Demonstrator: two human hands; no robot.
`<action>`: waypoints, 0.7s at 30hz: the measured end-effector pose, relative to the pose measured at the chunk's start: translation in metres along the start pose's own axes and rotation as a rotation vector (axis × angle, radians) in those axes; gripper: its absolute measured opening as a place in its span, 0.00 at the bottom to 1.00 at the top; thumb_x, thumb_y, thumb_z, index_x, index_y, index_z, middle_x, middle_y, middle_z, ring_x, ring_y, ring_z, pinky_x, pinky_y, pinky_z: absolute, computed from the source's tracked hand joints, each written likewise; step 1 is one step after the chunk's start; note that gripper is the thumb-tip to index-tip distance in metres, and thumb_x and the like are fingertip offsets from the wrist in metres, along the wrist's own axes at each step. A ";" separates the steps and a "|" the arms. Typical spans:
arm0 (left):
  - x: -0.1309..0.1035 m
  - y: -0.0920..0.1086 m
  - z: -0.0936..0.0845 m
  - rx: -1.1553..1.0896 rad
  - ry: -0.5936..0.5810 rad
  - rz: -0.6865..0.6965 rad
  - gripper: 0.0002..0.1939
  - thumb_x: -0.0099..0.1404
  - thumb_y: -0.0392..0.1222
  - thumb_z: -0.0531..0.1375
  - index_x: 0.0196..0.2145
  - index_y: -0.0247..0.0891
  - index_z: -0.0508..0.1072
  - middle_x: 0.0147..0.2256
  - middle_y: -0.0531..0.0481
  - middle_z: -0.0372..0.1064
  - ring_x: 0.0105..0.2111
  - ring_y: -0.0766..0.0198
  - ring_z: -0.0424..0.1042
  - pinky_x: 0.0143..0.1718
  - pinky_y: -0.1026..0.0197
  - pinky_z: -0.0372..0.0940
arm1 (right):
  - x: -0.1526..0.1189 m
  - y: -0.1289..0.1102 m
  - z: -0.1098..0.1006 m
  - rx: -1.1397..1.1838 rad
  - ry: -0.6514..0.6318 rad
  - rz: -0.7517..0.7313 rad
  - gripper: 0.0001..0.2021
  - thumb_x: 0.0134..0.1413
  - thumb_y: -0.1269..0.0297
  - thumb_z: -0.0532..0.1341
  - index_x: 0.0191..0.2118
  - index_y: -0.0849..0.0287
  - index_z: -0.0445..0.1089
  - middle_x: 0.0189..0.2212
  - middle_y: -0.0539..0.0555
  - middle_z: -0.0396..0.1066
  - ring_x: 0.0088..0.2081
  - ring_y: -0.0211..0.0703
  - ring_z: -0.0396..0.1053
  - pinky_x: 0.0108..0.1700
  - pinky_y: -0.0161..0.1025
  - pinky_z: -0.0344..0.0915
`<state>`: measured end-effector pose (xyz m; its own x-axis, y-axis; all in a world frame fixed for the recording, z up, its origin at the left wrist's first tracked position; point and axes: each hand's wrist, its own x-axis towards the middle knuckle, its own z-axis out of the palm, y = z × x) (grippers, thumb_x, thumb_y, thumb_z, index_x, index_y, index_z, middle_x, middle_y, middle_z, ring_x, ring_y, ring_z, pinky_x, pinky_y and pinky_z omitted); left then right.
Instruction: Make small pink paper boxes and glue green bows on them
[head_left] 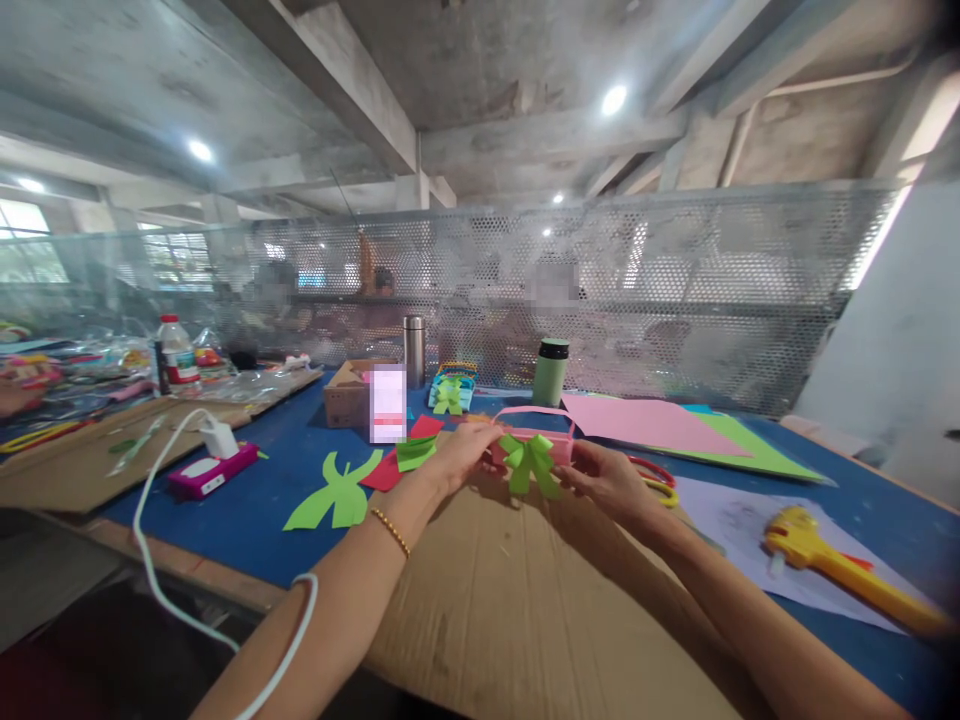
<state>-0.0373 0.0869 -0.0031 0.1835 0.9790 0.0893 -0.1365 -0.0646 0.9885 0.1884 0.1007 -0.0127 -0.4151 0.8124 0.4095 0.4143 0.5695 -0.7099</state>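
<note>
A small pink paper basket [561,450] with a thin pink handle is held between my two hands, above a brown cardboard sheet [517,600]. On its front sits a light green paper bow [529,460] with hanging tails. My left hand [474,448] closes on the basket's left side, and my right hand [600,478] grips its right side near the bow's tail. Left of my left wrist lie green paper bow cut-outs [337,495] and red paper [384,472] with a folded green piece on it.
A yellow glue gun [810,545] rests on pale paper at the right. Pink sheets [660,425] lie behind my right hand. Farther back stand a green bottle [551,372], a steel flask [414,350], a cardboard box [346,395] and a phone [388,405]. A magenta power strip [214,472] lies left.
</note>
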 end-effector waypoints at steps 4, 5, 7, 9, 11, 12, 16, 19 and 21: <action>-0.003 0.001 0.002 -0.012 0.003 0.008 0.11 0.65 0.42 0.60 0.41 0.33 0.77 0.26 0.50 0.70 0.21 0.69 0.67 0.25 0.63 0.66 | 0.001 0.004 0.000 0.027 0.001 0.000 0.16 0.50 0.53 0.62 0.39 0.61 0.76 0.31 0.55 0.75 0.30 0.44 0.69 0.30 0.38 0.64; -0.003 0.001 0.003 -0.015 0.004 0.010 0.12 0.64 0.43 0.61 0.41 0.33 0.77 0.26 0.50 0.70 0.21 0.68 0.67 0.25 0.63 0.66 | 0.002 0.006 0.001 0.026 0.007 -0.007 0.16 0.51 0.53 0.62 0.39 0.60 0.76 0.30 0.55 0.76 0.31 0.45 0.70 0.31 0.38 0.64; -0.004 0.001 0.003 -0.020 0.008 0.009 0.12 0.64 0.43 0.61 0.41 0.33 0.77 0.25 0.50 0.70 0.21 0.68 0.68 0.24 0.63 0.65 | 0.002 0.009 0.001 -0.001 0.026 -0.023 0.16 0.52 0.52 0.61 0.38 0.59 0.76 0.29 0.55 0.75 0.31 0.45 0.69 0.30 0.38 0.64; -0.004 0.001 0.003 -0.027 0.015 0.003 0.12 0.64 0.43 0.61 0.41 0.33 0.77 0.25 0.50 0.69 0.21 0.68 0.68 0.24 0.63 0.65 | 0.003 0.012 0.001 -0.041 0.045 -0.032 0.15 0.53 0.52 0.61 0.36 0.59 0.76 0.26 0.53 0.74 0.29 0.43 0.68 0.29 0.37 0.63; -0.004 0.001 0.002 -0.037 0.020 -0.009 0.11 0.64 0.43 0.61 0.39 0.32 0.76 0.25 0.51 0.69 0.21 0.68 0.67 0.24 0.63 0.65 | 0.003 0.013 0.001 -0.066 0.045 -0.035 0.15 0.54 0.52 0.60 0.37 0.59 0.76 0.26 0.53 0.74 0.27 0.42 0.67 0.28 0.36 0.62; -0.004 0.001 0.002 -0.044 0.021 -0.016 0.10 0.64 0.43 0.61 0.37 0.32 0.76 0.25 0.51 0.69 0.22 0.68 0.67 0.24 0.63 0.66 | 0.003 0.014 0.000 -0.069 0.039 -0.034 0.16 0.53 0.52 0.60 0.38 0.59 0.76 0.27 0.53 0.74 0.27 0.42 0.67 0.28 0.36 0.62; -0.004 -0.001 0.001 -0.080 0.038 -0.035 0.08 0.65 0.41 0.59 0.31 0.34 0.72 0.26 0.50 0.69 0.23 0.68 0.69 0.26 0.62 0.68 | 0.002 0.015 -0.001 0.001 -0.013 0.023 0.20 0.54 0.49 0.59 0.43 0.61 0.74 0.29 0.55 0.75 0.27 0.43 0.70 0.28 0.37 0.65; -0.003 -0.004 -0.001 -0.094 0.062 -0.048 0.08 0.64 0.42 0.60 0.30 0.34 0.71 0.26 0.49 0.70 0.24 0.67 0.70 0.27 0.61 0.69 | 0.001 0.015 -0.001 0.045 -0.049 0.070 0.22 0.55 0.46 0.58 0.44 0.61 0.74 0.28 0.55 0.75 0.26 0.43 0.71 0.27 0.37 0.66; -0.002 -0.005 -0.002 -0.095 0.078 -0.056 0.08 0.63 0.42 0.61 0.30 0.34 0.71 0.26 0.49 0.70 0.24 0.66 0.70 0.27 0.61 0.69 | 0.000 0.012 0.000 0.058 -0.052 0.080 0.22 0.55 0.46 0.58 0.42 0.61 0.74 0.27 0.54 0.74 0.25 0.42 0.70 0.26 0.37 0.65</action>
<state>-0.0395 0.0854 -0.0088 0.1179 0.9928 0.0206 -0.2206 0.0059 0.9753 0.1930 0.1081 -0.0215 -0.4245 0.8466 0.3210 0.4008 0.4935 -0.7719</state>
